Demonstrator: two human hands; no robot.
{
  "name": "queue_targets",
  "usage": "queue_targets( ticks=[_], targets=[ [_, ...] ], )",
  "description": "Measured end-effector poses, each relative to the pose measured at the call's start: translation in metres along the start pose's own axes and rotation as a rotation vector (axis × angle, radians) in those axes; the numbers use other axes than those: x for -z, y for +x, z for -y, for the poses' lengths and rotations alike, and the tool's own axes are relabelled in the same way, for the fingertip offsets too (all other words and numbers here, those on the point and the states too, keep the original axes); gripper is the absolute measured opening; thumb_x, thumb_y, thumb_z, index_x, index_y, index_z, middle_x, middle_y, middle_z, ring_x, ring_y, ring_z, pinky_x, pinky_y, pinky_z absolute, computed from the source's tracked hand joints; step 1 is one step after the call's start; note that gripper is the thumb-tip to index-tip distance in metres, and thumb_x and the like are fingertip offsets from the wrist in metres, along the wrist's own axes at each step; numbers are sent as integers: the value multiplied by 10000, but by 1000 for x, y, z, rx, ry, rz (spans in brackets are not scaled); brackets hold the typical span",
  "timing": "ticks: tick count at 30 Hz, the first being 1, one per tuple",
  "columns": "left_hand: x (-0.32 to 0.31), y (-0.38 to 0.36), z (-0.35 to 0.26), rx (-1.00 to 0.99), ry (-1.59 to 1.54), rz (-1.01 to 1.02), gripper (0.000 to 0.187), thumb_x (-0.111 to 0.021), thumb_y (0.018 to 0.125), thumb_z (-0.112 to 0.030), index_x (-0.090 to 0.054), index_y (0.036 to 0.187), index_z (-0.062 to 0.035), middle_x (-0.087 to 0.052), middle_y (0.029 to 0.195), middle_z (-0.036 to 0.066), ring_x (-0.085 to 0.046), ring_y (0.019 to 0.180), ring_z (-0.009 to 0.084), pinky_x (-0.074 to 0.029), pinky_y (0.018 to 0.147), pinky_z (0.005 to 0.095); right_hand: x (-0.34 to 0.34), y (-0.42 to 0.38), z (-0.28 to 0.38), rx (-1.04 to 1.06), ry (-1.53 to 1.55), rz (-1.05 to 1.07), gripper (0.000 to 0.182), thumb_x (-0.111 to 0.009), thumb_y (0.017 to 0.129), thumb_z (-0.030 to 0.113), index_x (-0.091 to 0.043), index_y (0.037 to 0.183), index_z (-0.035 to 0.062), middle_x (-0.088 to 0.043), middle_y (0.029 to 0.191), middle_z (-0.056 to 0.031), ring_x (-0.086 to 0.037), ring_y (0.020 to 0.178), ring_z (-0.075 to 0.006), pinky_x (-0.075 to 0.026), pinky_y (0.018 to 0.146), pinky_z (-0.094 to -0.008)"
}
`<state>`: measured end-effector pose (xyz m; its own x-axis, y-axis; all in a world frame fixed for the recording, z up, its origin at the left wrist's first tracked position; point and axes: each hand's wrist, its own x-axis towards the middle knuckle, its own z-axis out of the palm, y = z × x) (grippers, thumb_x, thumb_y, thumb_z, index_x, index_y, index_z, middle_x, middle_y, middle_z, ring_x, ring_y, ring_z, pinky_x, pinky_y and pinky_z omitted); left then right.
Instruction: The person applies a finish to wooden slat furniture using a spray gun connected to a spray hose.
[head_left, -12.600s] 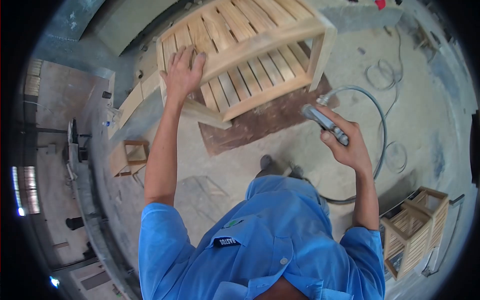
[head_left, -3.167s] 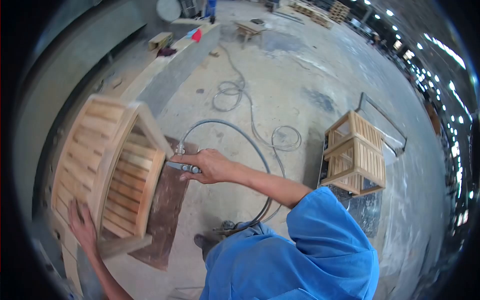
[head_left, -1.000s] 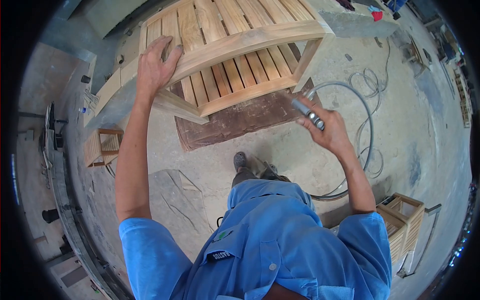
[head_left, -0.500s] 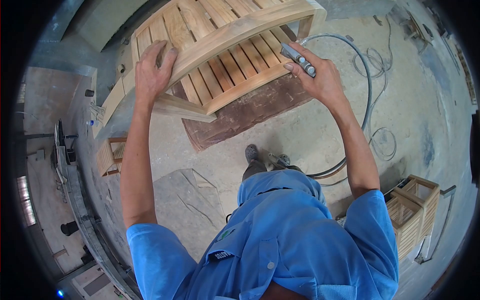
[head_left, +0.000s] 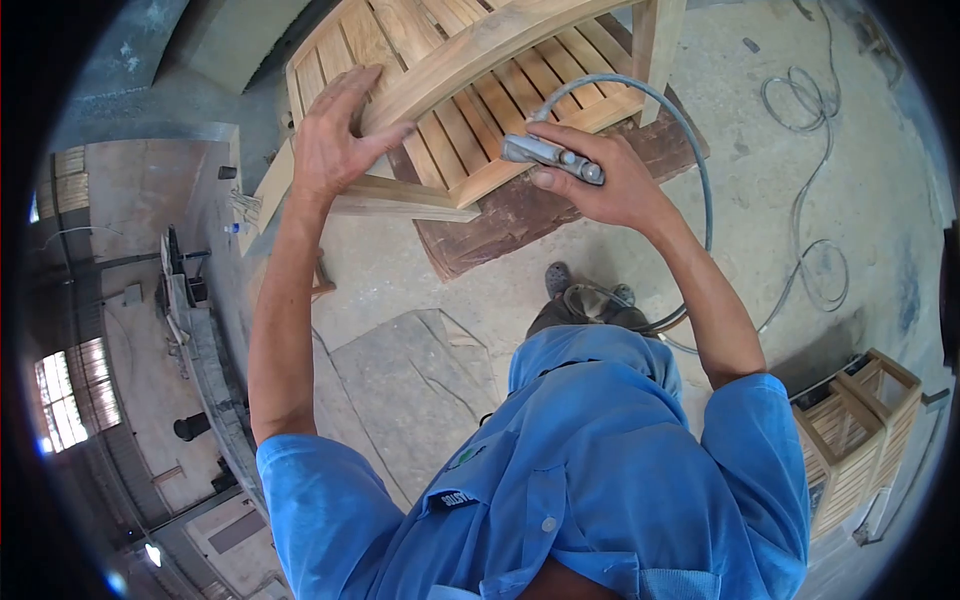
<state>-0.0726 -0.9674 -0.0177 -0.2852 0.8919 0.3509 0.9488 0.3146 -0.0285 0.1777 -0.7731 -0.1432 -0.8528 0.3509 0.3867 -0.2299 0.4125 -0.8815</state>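
Observation:
A slatted wooden chair or bench (head_left: 490, 47) with a curved rail lies tilted on a low, brown-covered support (head_left: 520, 225). At the left end of the curved rail is my left hand (head_left: 335, 140), fingers spread and thumb held apart. Whether its palm presses on the wood is hard to tell. In my right hand (head_left: 610, 180) is a grey metal air tool (head_left: 550, 155), fingers closed round it, near the front edge of the slats. A grey hose (head_left: 700, 170) runs from the tool and loops down toward my legs. The tool's working end is not clear.
More thin hose (head_left: 822, 140) lies coiled on the concrete floor at the right. Slatted wooden furniture (head_left: 860, 430) stands at the lower right. A grey sheet (head_left: 400, 370) covers floor by my feet. Leftward are a flat board (head_left: 265, 190) and a long metal structure (head_left: 205, 350).
My right hand has moved left along the chair with the air tool, away from its right end. My left hand's thumb has spread wider. The view has shifted.

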Motion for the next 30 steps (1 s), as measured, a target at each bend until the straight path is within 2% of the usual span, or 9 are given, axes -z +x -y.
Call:
queue_targets(
  ticks=[2, 4, 6, 10, 11, 14, 18, 23, 30],
  targets=[
    [5, 6, -3, -53, 130, 44, 670, -825, 810, -399, -638, 1353, -54, -629, 1357, 241, -609, 1269, 386, -509, 1048, 459, 3, -7, -3, -40, 8, 14, 565, -777, 877, 436, -681, 1320, 97, -765, 903, -148, -743, 777, -286, -562, 705, -384],
    [7, 10, 0, 5, 164, 147, 761, -842, 755, -513, -637, 1379, -130, -634, 1350, 239, -690, 1132, 391, -567, 963, 452, 9, -11, -1, -76, 10, 37, 569, -779, 874, 443, -690, 1305, 83, -763, 887, -150, -741, 762, -281, -559, 694, -382],
    [9, 14, 2, -19, 166, 142, 706, -834, 786, -455, -643, 1362, -94, -659, 1291, 249, -693, 1124, 384, -581, 927, 458, 17, -16, 4, -197, 36, 137, 534, -787, 891, 344, -673, 1331, 63, -756, 873, -117, -721, 764, -157, -542, 713, -312],
    [20, 31, 15, -1, 92, 156, 617, -816, 832, -407, -672, 1312, -47, -728, 1085, 262, -736, 1019, 361, -600, 865, 433, 22, -21, 4, -180, 48, 134, 555, -793, 887, 358, -666, 1344, 69, -749, 848, -113, -710, 740, -146, -534, 693, -304],
    [15, 36, 31, -59, 96, 56, 554, -785, 861, -428, -697, 1290, -88, -744, 903, 228, -756, 827, 347, -596, 753, 428, 24, -19, 7, -166, 47, 124, 562, -795, 884, 361, -664, 1343, 64, -754, 872, -119, -712, 748, -155, -536, 696, -310],
    [20, 68, 59, 79, 81, 50, 524, -781, 865, -430, -725, 1232, -61, -738, 883, 235, -751, 788, 356, -587, 736, 423, 18, -3, 8, -65, 35, 58, 570, -803, 873, 348, -661, 1341, 55, -760, 924, -138, -719, 764, -180, -541, 703, -325],
    [14, 116, 115, 69, 127, 35, 526, -717, 897, -501, -730, 1242, -104, -737, 902, 242, -735, 864, 383, -565, 825, 450, 13, 30, 13, 55, -40, 8, 568, -819, 846, 287, -659, 1335, 48, -757, 1003, -170, -729, 794, -236, -551, 724, -348],
    [8, 155, 152, 104, 54, 126, 493, -691, 914, -494, -726, 1261, -146, -737, 1114, 201, -698, 1056, 389, -539, 948, 445, 3, 76, 19, 109, -57, -36, 559, -817, 837, 241, -656, 1336, 49, -755, 1011, -181, -734, 794, -261, -555, 724, -355],
    [-2, 198, 198, 129, -35, 236, 544, -686, 893, -542, -724, 1265, -147, -740, 1156, 180, -703, 1083, 358, -525, 979, 435, -13, 96, 25, 70, -154, 85, 596, -832, 796, 235, -653, 1336, 56, -741, 1015, -213, -740, 811, -319, -556, 735, -377]
  ],
)
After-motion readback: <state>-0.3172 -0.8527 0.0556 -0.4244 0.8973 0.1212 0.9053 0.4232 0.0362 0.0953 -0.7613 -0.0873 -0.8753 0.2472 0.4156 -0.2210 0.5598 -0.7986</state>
